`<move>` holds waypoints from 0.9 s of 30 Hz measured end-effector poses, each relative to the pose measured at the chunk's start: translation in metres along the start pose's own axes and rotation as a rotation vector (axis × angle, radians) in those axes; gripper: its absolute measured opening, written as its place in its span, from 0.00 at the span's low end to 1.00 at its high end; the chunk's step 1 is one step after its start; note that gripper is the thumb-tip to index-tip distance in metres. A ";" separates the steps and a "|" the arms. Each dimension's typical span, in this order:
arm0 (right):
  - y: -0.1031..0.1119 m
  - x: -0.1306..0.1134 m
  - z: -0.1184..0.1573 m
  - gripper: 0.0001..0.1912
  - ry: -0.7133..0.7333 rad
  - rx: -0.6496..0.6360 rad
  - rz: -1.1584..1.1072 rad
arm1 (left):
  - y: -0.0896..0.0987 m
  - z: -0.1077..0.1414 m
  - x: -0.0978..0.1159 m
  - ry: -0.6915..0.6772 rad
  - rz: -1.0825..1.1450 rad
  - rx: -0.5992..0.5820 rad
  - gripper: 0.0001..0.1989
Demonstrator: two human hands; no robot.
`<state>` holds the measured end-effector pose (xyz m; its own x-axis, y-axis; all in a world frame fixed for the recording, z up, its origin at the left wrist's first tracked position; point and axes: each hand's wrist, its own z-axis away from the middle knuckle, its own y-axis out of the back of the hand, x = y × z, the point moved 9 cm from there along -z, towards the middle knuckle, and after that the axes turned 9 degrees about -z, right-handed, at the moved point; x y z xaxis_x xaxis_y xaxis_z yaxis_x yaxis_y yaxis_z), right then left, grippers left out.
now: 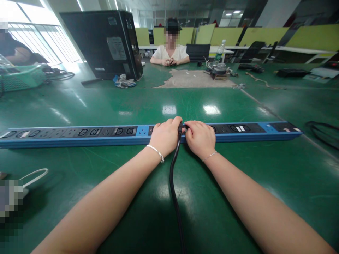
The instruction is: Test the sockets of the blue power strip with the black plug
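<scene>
A long blue power strip (116, 141) with black and blue socket sections lies across the green table in front of me. My left hand (166, 135) is closed on a black plug (180, 128) at the middle of the strip. From the plug a black cable (172, 180) runs down toward me. Right beside it, my right hand (200, 137) rests on the strip with its fingers curled near the plug. Its fingertips are partly hidden, so what they grip cannot be made out. The hands cover the sockets beneath them.
A black computer case (103, 46) stands at the back left by gloves (124, 82) and a green basket (23, 77). Across the table sits a person (170, 53). A bottle (219, 52) and loose parts lie back right; a black cable (321, 130) lies at right.
</scene>
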<state>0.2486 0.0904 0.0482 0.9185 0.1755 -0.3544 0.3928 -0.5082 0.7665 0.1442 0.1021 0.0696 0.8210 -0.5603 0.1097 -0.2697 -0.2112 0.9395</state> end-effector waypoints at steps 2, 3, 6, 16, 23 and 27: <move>0.000 0.000 0.000 0.17 0.002 0.001 -0.006 | 0.000 0.000 0.002 -0.003 -0.025 -0.010 0.14; 0.001 0.000 0.000 0.17 0.004 0.006 -0.010 | 0.000 -0.001 0.002 -0.003 -0.031 -0.012 0.14; 0.002 -0.004 0.001 0.17 0.038 0.017 -0.048 | 0.000 -0.001 0.002 0.003 -0.054 -0.017 0.14; 0.018 -0.040 0.014 0.28 0.338 0.140 -0.372 | -0.003 0.000 0.004 0.017 -0.175 -0.015 0.12; 0.021 -0.053 0.019 0.25 0.503 0.106 -0.436 | -0.008 0.000 0.003 0.015 -0.185 -0.004 0.17; 0.020 -0.054 0.018 0.22 0.478 0.116 -0.424 | -0.010 -0.001 -0.001 0.022 -0.146 0.000 0.15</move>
<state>0.2061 0.0554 0.0735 0.6147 0.7230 -0.3154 0.7427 -0.3959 0.5401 0.1461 0.1057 0.0604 0.8622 -0.5061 -0.0209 -0.1469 -0.2892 0.9459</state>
